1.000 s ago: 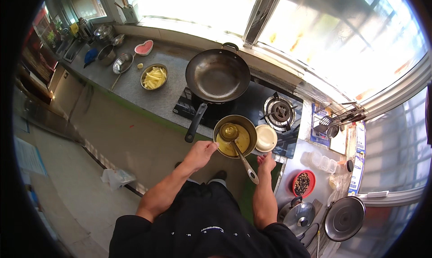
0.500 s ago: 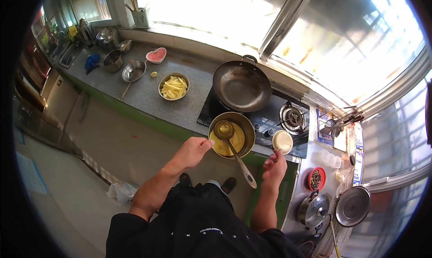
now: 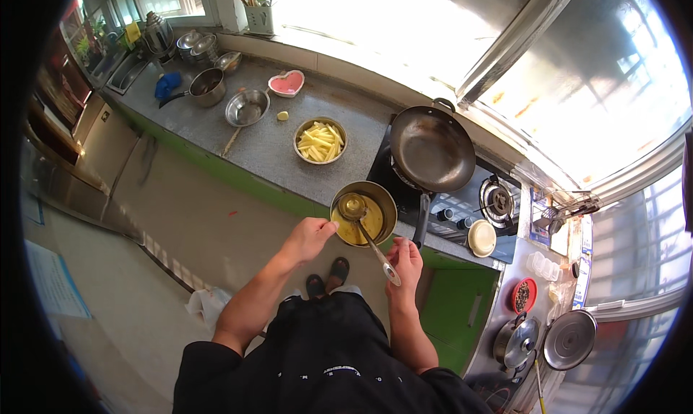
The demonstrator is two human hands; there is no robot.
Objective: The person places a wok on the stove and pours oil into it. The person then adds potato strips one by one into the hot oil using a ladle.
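Observation:
A deep metal pot (image 3: 392, 210) of yellow liquid is in front of me at the counter's front edge. Inside it, the bowl of a metal ladle (image 3: 371, 245) dips into the liquid, and its handle leans out over the near rim. My left hand (image 3: 309, 239) is closed on the pot's left side, thumb at the rim. At the pot's near right edge, my right hand (image 3: 406, 264) has curled fingers beside the ladle handle; its grip on the pot is partly hidden. Behind stands a dark wok (image 3: 433, 150) on the black gas stove (image 3: 465, 210).
A bowl of pale yellow strips (image 3: 320, 141) sits left of the wok. Farther left are a pink heart-shaped dish (image 3: 286, 83), a steel bowl (image 3: 247, 108) and a saucepan (image 3: 208, 88). A cream round dish (image 3: 481, 238) rests by the stove knobs; a lidded pot (image 3: 517, 342) stands at right.
My right hand has moved left from beside the cream dish to the pot's right edge. The pot has shifted left relative to the stove, uncovering the wok's handle. The view has turned.

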